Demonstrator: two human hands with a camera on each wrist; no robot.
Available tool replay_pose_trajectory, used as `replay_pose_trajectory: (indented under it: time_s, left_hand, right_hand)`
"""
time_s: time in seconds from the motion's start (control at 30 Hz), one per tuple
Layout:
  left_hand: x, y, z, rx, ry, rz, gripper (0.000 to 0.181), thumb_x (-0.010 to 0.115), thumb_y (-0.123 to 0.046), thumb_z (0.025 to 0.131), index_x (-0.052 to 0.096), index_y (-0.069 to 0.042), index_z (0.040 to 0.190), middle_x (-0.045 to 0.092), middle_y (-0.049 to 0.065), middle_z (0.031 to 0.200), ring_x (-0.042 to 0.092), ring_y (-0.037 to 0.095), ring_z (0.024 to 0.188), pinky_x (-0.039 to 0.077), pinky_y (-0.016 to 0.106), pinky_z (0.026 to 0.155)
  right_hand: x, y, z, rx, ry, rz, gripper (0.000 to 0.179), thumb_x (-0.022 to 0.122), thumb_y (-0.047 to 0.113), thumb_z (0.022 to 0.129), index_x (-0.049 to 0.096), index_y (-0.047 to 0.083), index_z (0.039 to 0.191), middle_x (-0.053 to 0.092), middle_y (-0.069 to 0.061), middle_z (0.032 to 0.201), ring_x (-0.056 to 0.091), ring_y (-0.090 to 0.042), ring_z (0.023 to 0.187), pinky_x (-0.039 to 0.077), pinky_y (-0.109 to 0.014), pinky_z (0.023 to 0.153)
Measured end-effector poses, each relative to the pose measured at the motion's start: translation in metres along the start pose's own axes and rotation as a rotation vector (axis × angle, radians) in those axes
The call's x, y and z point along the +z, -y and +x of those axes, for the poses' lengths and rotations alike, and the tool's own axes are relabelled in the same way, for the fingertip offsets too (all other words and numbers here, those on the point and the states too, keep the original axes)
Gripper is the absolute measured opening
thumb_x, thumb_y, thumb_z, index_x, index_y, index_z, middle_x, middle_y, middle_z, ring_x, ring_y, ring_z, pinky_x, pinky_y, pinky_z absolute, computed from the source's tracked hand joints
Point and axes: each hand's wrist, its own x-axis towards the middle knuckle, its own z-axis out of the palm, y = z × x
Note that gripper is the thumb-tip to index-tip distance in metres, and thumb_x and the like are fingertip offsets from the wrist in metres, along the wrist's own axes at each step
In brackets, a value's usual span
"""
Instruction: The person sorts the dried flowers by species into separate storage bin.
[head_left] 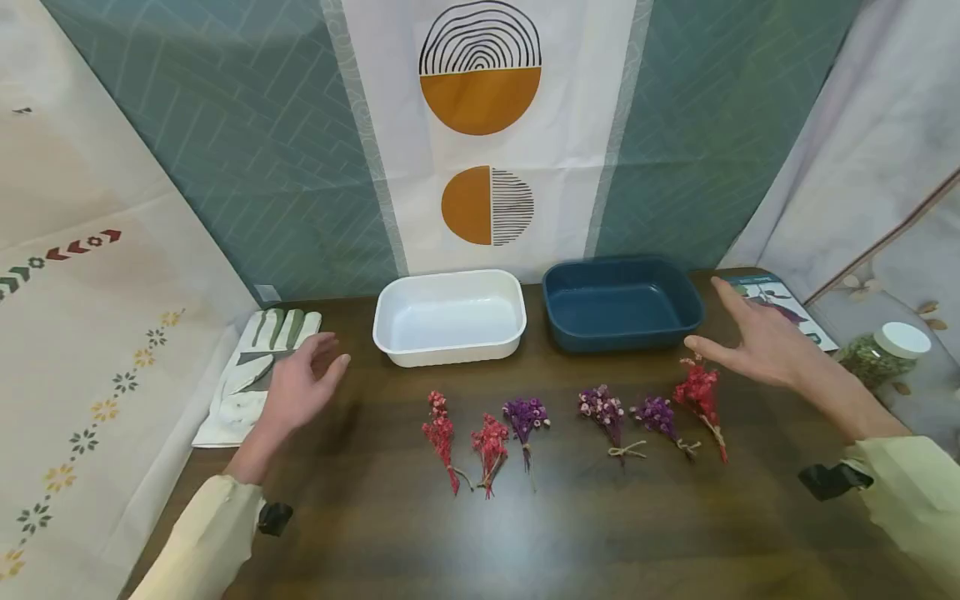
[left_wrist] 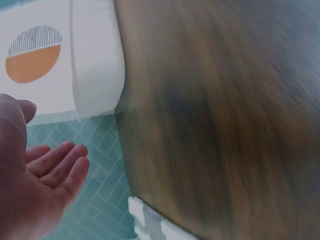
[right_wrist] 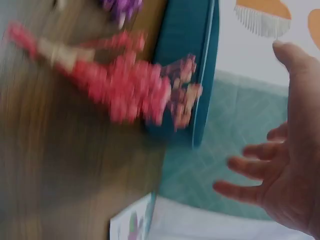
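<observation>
Head view: six flower bunches (head_left: 489,442), two dishes (head_left: 450,321).

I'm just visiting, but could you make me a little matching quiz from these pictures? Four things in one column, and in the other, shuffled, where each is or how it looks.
Things
1. White dish
2. Jar
3. Left hand
4. Blue dish

Places and looks
A. Reaching out, holding nothing
B. Just right of the white dish, as the head camera sees it
C. Between the left hand and the blue dish in the head view
D. Capped in white, with green bits inside

Right pairs: 1-C, 2-D, 3-A, 4-B
</observation>
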Motion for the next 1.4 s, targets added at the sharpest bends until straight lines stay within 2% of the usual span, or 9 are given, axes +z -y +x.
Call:
replay_pose_trajectory:
  time_s: [0.07,0.17,0.27,0.4,0.6,0.73,0.9,1.2,1.4]
  left_hand:
    - [0.005,-0.001,0.01,-0.028,-0.017,-0.058,0.048,0.064,-0.023,0.098,0.052,0.008,0.133,0.064,0.029,0.119,0.064,0.044,0.105,0.051,0.057,0.087]
    - [0.012,-0.005,0.029,-0.069,0.019,-0.107,0.056,0.063,-0.026,0.099,0.046,0.007,0.141,0.058,0.031,0.128,0.059,0.045,0.115,0.048,0.057,0.093]
    - [0.019,-0.01,0.044,-0.09,0.088,-0.114,0.066,0.062,-0.032,0.1,0.037,0.004,0.149,0.048,0.031,0.141,0.051,0.045,0.126,0.044,0.057,0.098]
    - [0.029,-0.013,0.047,-0.089,0.165,-0.109,0.078,0.063,-0.037,0.098,0.027,0.004,0.154,0.042,0.03,0.147,0.045,0.043,0.131,0.041,0.058,0.101]
    - [0.04,-0.011,0.051,-0.07,0.189,-0.13,0.085,0.071,-0.04,0.092,0.029,0.0,0.154,0.044,0.024,0.145,0.041,0.04,0.132,0.035,0.059,0.105]
    - [0.045,-0.009,0.052,-0.085,0.194,-0.146,0.089,0.075,-0.041,0.089,0.03,-0.001,0.154,0.042,0.022,0.147,0.041,0.038,0.13,0.033,0.058,0.107]
    - [0.05,-0.011,0.057,-0.066,0.181,-0.169,0.087,0.078,-0.037,0.087,0.033,-0.002,0.153,0.043,0.021,0.144,0.043,0.037,0.125,0.037,0.056,0.103]
    - [0.053,-0.014,0.056,-0.091,0.179,-0.121,0.084,0.075,-0.036,0.09,0.033,0.001,0.153,0.04,0.025,0.148,0.037,0.04,0.134,0.033,0.057,0.107]
    - [0.055,-0.012,0.052,-0.108,0.182,-0.13,0.084,0.074,-0.038,0.09,0.033,0.0,0.153,0.042,0.024,0.146,0.04,0.039,0.131,0.034,0.057,0.106]
  right_hand:
    - [0.003,0.012,0.0,-0.033,-0.042,0.044,0.092,0.064,0.044,0.096,0.017,-0.008,0.155,0.044,-0.039,0.139,0.066,-0.047,0.092,0.05,-0.061,0.078]
    - [0.01,0.039,0.001,-0.1,-0.115,0.147,0.074,0.067,0.03,0.097,0.033,-0.01,0.149,0.059,-0.034,0.127,0.07,-0.035,0.076,0.054,-0.054,0.068]
    - [0.026,0.073,-0.001,-0.132,-0.141,0.267,0.054,0.067,0.02,0.097,0.048,-0.008,0.139,0.069,-0.025,0.113,0.071,-0.034,0.084,0.054,-0.049,0.069]
    - [0.054,0.125,-0.01,-0.114,-0.065,0.472,0.039,0.068,0.013,0.095,0.057,-0.004,0.128,0.072,-0.014,0.103,0.071,-0.026,0.081,0.056,-0.038,0.066]
    - [0.081,0.204,-0.022,-0.125,0.101,0.691,0.035,0.07,0.01,0.093,0.059,0.0,0.124,0.07,-0.007,0.097,0.065,-0.015,0.058,0.054,-0.031,0.054]
    - [0.097,0.245,-0.026,-0.189,0.179,0.722,0.039,0.072,0.012,0.092,0.058,-0.001,0.127,0.07,-0.003,0.097,0.065,-0.013,0.056,0.052,-0.029,0.052]
    - [0.113,0.276,-0.017,-0.184,0.18,0.691,0.044,0.073,0.015,0.091,0.057,-0.001,0.129,0.069,-0.006,0.102,0.064,-0.006,0.068,0.053,-0.027,0.061]
    - [0.13,0.305,-0.003,-0.157,0.216,0.581,0.053,0.076,0.014,0.089,0.053,-0.005,0.133,0.066,-0.013,0.103,0.062,-0.008,0.072,0.052,-0.025,0.063]
    - [0.146,0.313,-0.001,-0.153,0.146,0.512,0.054,0.077,0.014,0.089,0.052,-0.006,0.132,0.061,-0.009,0.096,0.054,-0.009,0.068,0.049,-0.023,0.06]
